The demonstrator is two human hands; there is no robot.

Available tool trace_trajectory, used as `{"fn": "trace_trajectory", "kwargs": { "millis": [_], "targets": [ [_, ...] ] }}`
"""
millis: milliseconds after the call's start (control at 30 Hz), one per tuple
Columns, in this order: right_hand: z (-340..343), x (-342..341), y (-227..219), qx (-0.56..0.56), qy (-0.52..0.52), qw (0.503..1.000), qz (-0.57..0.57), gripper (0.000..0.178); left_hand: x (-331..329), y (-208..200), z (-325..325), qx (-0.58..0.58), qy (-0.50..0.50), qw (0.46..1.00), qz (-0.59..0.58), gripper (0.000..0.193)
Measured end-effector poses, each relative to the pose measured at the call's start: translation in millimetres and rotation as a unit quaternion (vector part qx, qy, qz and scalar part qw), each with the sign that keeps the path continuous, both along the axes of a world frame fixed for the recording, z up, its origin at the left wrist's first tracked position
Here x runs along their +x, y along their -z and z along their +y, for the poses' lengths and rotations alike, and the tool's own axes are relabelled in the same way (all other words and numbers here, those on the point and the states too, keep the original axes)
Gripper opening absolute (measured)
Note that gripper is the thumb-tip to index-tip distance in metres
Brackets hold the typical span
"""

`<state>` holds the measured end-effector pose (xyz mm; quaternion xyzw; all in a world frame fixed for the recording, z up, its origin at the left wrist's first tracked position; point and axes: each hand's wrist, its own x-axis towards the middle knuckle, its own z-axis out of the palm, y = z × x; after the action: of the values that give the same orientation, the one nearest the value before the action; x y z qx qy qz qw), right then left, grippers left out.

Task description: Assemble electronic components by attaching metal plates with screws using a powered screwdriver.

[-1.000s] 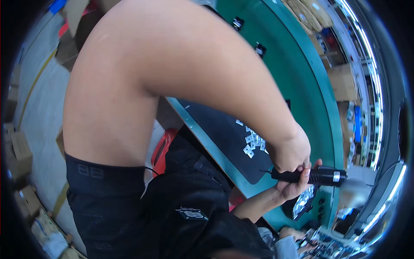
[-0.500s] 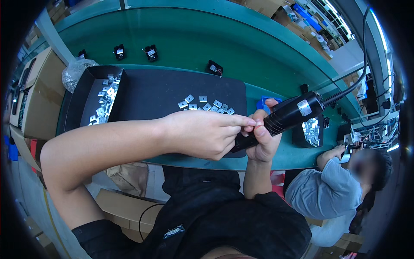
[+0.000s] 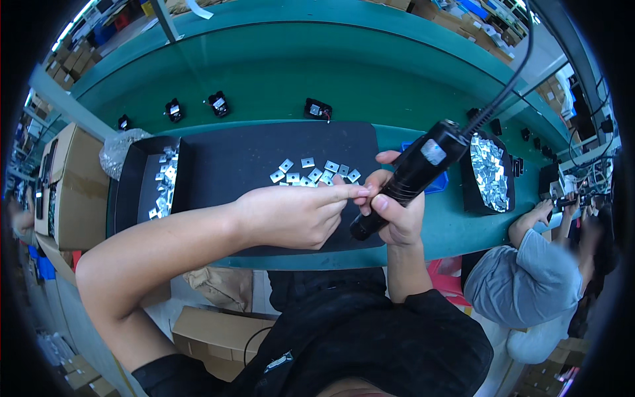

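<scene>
My right hand is wrapped round a black electric screwdriver, tilted with its corded end up to the right and its tip end down to the left. My left hand reaches across, its fingertips pinched against the right hand's thumb and finger beside the tool. Whatever lies between those fingertips is too small to make out. Just beyond the left hand, several small square metal plates with holes lie loose on a black mat. Part of this group is hidden by the left hand.
A black tray of metal plates stands left; another black bin of plates stands right, near a blue tray. Small black assemblies sit along the green belt. A co-worker sits at right.
The view has shifted, so the bench sits lower in the picture. The screwdriver has become more upright, and its lower end shows more. Both hands stay together at the fingertips.
</scene>
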<state>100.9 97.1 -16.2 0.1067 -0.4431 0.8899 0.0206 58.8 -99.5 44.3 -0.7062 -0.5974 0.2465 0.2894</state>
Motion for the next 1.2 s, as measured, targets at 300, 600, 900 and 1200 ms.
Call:
{"fn": "trace_trajectory", "kwargs": {
  "millis": [300,600,900,1200],
  "targets": [
    [2.7,-5.1,7.2,0.056,0.029,0.995,-0.078,0.057,-16.0,-13.8,7.4,-0.134,0.035,0.990,-0.002,0.027],
    [16.5,-8.3,6.3,0.006,0.001,1.000,0.012,0.055,-19.2,10.4,17.3,0.106,0.004,0.980,-0.169,0.012],
    [86.9,-5.6,15.5,0.015,0.205,0.974,0.098,0.062,10.9,97.2,-49.6,0.627,-0.269,0.592,-0.430,0.013],
    [94.6,-22.0,54.3,0.079,0.178,0.978,0.079,0.067,189.8,190.8,-142.2,0.677,-0.468,0.456,-0.338,0.014]
  ]
}}
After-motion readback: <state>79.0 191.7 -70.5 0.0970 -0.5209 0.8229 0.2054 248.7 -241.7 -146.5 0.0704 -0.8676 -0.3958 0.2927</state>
